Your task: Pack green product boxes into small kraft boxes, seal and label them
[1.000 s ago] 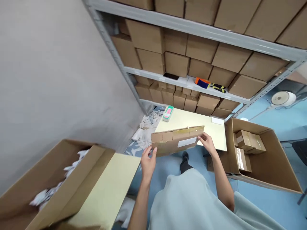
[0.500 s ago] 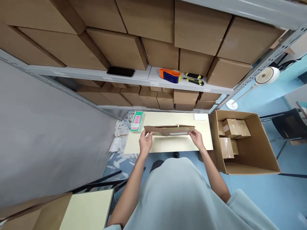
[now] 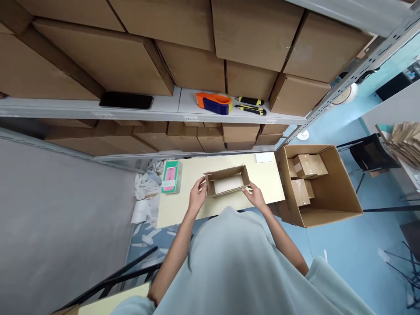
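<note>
A small brown cardboard box (image 3: 226, 173) is spread into a rectangular frame over the pale yellow table (image 3: 183, 205). Its top lies open, and a pale surface shows within its walls; whether that is a bottom or the tabletop I cannot tell. My left hand (image 3: 197, 194) grips the left end, thumb and fingers about the wall. At the near right corner, my right hand (image 3: 254, 195) pinches the cardboard. To the left on the table sits a green-and-white box with a pink panel (image 3: 170, 176). A white paper slip (image 3: 264, 157) lies at the far right of the tabletop.
Cardboard boxes fill the shelves above; one shelf (image 3: 164, 105) holds a phone (image 3: 126, 100), an orange-and-blue tape dispenser (image 3: 214, 103) and yellow-black cutters (image 3: 251, 106). A large carton (image 3: 331, 192) with small boxes stands right. Paper scraps (image 3: 146, 197) litter the left floor.
The flattened cardboard has been opened out into a rectangular box shape between both hands. My view has swung from the left-hand wall and carton to face the shelf and table.
</note>
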Demonstrator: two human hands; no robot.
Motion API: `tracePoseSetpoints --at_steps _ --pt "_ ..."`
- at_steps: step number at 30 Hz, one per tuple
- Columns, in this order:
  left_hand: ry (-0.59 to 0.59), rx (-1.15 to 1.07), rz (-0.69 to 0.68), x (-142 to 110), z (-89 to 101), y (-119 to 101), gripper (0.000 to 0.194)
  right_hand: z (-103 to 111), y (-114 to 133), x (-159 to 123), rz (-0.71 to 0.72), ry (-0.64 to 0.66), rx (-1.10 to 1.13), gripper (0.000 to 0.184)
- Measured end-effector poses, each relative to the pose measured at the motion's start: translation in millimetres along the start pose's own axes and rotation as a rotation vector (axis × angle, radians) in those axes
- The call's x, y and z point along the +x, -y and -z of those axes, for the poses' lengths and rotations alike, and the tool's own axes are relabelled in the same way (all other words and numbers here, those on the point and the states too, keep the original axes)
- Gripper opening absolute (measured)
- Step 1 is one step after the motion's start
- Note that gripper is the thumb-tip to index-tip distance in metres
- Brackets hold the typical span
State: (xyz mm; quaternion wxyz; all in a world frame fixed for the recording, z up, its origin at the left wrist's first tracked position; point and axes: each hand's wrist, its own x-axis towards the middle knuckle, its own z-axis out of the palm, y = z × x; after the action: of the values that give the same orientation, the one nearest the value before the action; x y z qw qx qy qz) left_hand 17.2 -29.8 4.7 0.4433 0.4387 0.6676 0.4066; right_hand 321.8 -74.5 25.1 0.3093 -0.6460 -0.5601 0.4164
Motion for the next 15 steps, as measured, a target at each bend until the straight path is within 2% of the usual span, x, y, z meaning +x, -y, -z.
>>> tracePoseSetpoints --at_steps 3,7,10,12,15 --pt "-0.007 0.006 0.028 -11 8.8 -13 0.051 7 17 -3 -0.041 -0.045 -0.026 0.058" --pt "0.098 0.186 0.039 -27 23.8 -23 0.068 16 33 2 -0.1 -0.15 -0.084 0.045" --pt "0.186 0.301 0.039 -31 30.9 -29 0.054 15 43 9 -0.117 -0.18 -0.183 0.032" --pt "0.217 0.329 0.029 -28 34.6 -32 0.04 9 52 14 -0.103 -0.195 -0.243 0.032" --pt "0.207 0.388 0.019 -17 41.2 -37 0.035 -3 66 18 -0.057 -0.227 -0.304 0.037"
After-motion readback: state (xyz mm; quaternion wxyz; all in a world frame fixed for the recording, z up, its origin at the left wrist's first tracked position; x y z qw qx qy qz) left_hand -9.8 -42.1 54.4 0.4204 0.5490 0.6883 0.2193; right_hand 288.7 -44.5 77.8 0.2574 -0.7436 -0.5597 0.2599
